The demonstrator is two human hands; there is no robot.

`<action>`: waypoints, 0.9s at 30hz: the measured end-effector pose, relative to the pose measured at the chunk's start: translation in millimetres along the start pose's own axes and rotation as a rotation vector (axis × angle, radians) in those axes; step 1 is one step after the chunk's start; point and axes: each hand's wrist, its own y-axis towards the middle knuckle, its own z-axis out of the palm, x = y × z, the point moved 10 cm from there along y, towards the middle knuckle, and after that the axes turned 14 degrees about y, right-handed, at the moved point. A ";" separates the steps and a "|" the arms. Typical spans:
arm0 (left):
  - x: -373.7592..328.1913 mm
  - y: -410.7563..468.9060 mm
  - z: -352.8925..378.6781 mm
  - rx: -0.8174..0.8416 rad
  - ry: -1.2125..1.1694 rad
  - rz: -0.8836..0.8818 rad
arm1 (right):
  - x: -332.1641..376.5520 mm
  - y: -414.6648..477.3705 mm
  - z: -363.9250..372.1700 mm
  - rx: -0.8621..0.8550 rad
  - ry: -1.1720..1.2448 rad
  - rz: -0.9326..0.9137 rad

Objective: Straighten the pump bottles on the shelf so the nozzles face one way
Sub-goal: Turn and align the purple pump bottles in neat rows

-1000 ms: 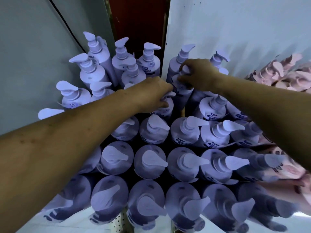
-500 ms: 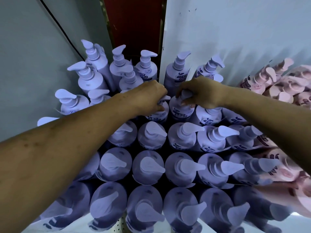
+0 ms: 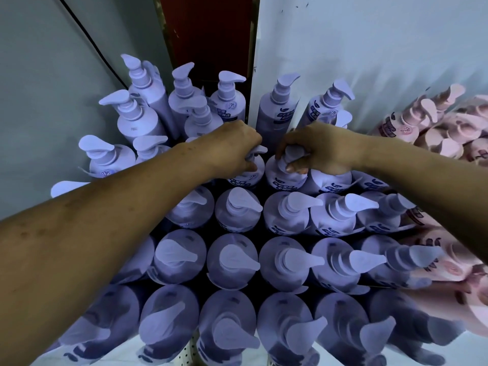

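Several rows of lilac pump bottles fill the shelf below me; most near nozzles, like the one on the bottle (image 3: 239,207) in the third row, point right. My left hand (image 3: 237,147) is closed around the pump head of a lilac bottle (image 3: 249,178) in the middle of the block. Right beside it, my right hand (image 3: 317,151) grips the pump head of the neighbouring lilac bottle (image 3: 282,178), fingers wrapped over the nozzle. Back-row nozzles, such as one at far left (image 3: 116,97), point left or in mixed directions.
Pink pump bottles (image 3: 433,120) crowd the right side of the shelf. A grey wall with a black cable (image 3: 87,40) stands on the left, a white panel (image 3: 369,48) on the right, and a dark red gap (image 3: 206,35) between them. The perforated shelf edge (image 3: 192,352) shows at the bottom.
My right hand came down and nearer from a back-row bottle onto the bottle next to my left hand. The view shifted so the block sits lower in frame. My left hand stays on its pump.
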 end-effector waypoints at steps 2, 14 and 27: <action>-1.8 -0.3 1.6 0.018 0.020 -0.001 | 0.4 -0.3 -2.1 -0.015 0.008 -0.015; -7.5 -6.5 5.3 0.043 0.042 -0.021 | -6.2 -4.7 -4.3 -0.092 0.023 -0.040; -8.9 -21.6 -13.4 -0.058 -0.079 -0.048 | 1.7 -32.5 -32.0 -0.222 -0.024 -0.064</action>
